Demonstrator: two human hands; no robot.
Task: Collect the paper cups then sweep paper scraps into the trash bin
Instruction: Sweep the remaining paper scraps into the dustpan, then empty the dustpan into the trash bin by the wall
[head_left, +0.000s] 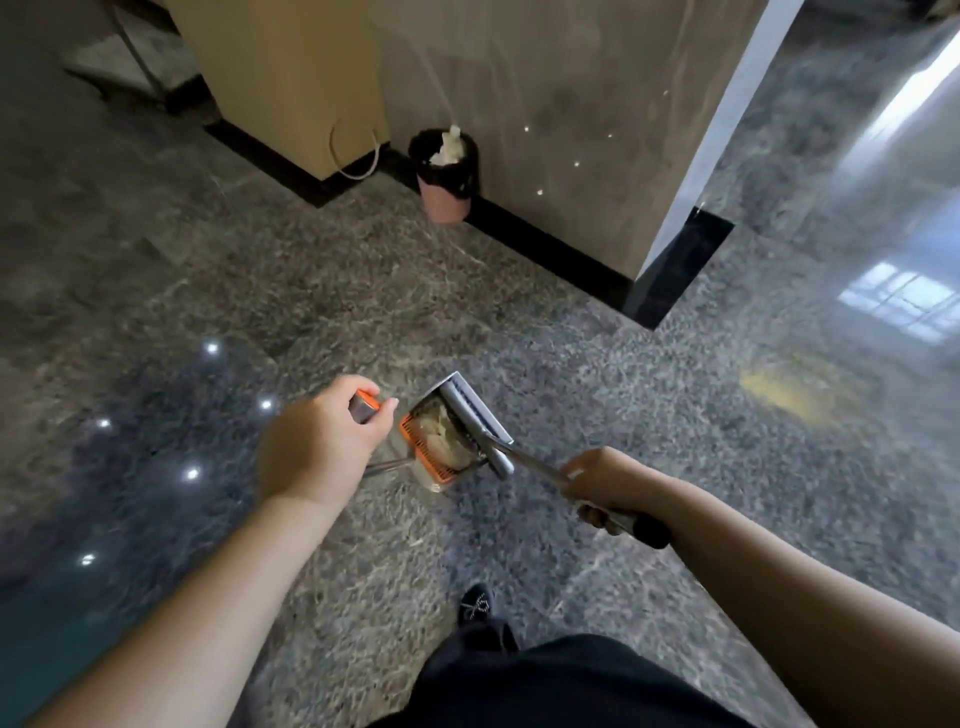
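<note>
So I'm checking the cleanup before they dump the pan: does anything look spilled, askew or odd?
Nothing looks spilled. The trash bin by the wall is heaped, with white paper poking above its rim. The scraps sit inside the dustpan, held by the left hand; the right hand holds the broom against them.

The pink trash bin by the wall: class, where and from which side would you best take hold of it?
Grip the pink trash bin at its open top rim, coming from above on the floor side. It stands upright against the wall, so the back is blocked, and the black liner folds over the rim, giving fingers an edge.
</note>
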